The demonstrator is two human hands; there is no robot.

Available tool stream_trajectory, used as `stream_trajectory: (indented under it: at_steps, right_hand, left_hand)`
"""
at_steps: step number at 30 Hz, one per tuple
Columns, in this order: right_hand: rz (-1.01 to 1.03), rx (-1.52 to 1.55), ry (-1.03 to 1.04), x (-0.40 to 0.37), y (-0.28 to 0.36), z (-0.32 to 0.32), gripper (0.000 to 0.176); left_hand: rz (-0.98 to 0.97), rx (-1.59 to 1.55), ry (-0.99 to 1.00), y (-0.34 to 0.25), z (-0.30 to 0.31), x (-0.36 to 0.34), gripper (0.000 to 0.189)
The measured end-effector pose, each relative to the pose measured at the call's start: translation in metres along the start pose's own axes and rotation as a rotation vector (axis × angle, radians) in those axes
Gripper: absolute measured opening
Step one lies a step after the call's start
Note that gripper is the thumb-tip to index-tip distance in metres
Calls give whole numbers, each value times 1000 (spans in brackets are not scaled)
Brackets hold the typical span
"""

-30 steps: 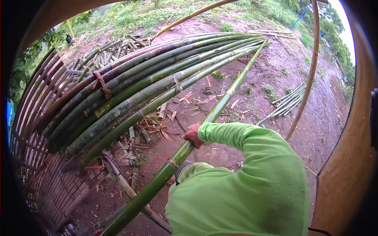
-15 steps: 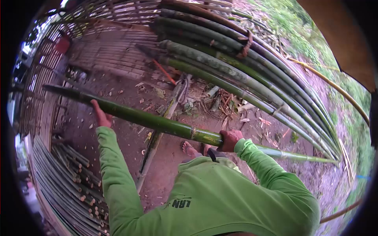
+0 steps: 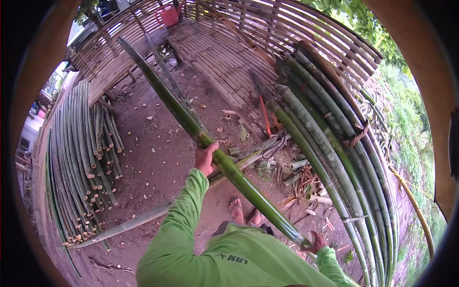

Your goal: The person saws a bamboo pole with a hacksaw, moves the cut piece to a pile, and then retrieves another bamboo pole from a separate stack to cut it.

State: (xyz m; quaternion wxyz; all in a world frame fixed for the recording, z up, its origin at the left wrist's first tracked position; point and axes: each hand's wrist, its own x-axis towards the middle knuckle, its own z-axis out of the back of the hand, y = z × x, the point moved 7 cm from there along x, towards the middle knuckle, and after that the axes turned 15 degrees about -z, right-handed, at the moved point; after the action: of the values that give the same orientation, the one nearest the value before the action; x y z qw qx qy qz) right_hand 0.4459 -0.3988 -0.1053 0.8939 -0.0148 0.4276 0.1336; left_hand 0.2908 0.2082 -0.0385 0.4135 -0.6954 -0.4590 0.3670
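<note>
A long green bamboo pole (image 3: pixel 244 184) runs slantwise across the view, from the upper left down toward my right side. My left hand (image 3: pixel 205 159) is closed around it just below a joint, with the thumb along its upper side. Near the pole's lower part is my right hand (image 3: pixel 316 242), its fingers apart and raised, its palm beside or touching the bamboo. Below the pole, a thinner bamboo support (image 3: pixel 138 220) lies across the ground. A saw-like blade with an orange-red edge (image 3: pixel 264 115) leans near the slatted platform.
Thick bamboo poles (image 3: pixel 330 148), bound together, lean on the right. Many thin cut poles (image 3: pixel 86 143) are stacked at the left. A slatted bamboo platform (image 3: pixel 210 62) stands behind, with a red container (image 3: pixel 167 16) on it. Shavings (image 3: pixel 306 184) litter the dirt, and bare feet (image 3: pixel 237 209) stand below me.
The view has turned leftward. The pole now slants more steeply, its far end raised. My left hand has closed around it; my right hand's fingers have loosened from their grip.
</note>
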Motion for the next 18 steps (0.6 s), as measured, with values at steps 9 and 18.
stream_trajectory:
  at_steps: [9,18]
  right_hand:
    - [-89,14,82,140,8,-42,76]
    - [259,371,6,159,287,45,78]
  left_hand:
    - [-307,289,277,9,-43,32,62]
    - [65,1013,1282,122,-36,-215,67]
